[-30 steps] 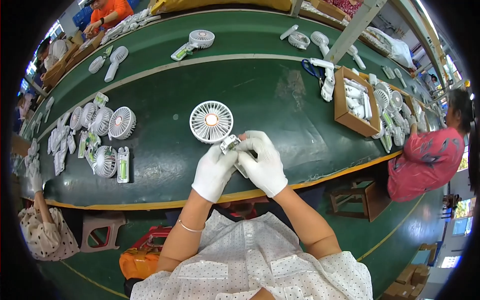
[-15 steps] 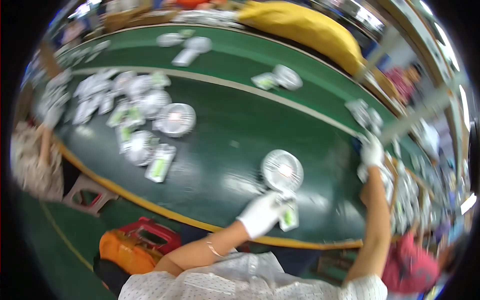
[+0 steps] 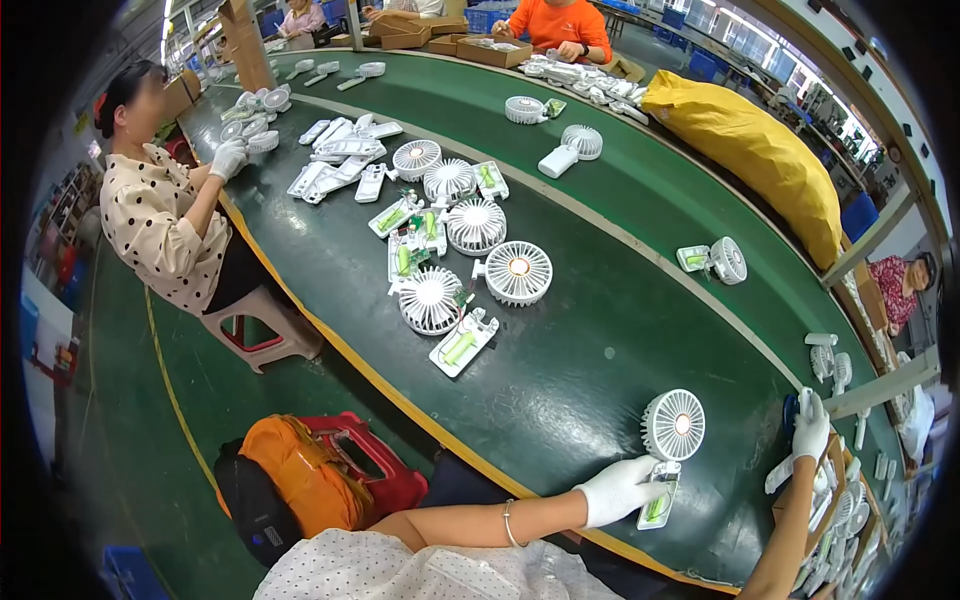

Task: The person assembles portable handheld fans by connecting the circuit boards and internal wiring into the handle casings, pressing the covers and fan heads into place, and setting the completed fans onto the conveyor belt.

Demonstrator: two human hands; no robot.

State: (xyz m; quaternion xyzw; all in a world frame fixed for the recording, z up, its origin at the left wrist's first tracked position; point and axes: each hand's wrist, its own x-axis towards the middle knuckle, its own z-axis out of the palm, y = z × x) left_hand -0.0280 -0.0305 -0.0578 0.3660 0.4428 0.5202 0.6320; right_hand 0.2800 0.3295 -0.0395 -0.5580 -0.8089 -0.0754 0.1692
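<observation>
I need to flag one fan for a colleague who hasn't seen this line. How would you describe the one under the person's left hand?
Follow the green belt to its near edge. The small white fan lies there alone, left hand on its open handle, apart from the cluster of fans farther along.

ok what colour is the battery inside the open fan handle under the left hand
Green, inside the white fan handle by the left hand; head view.
</observation>
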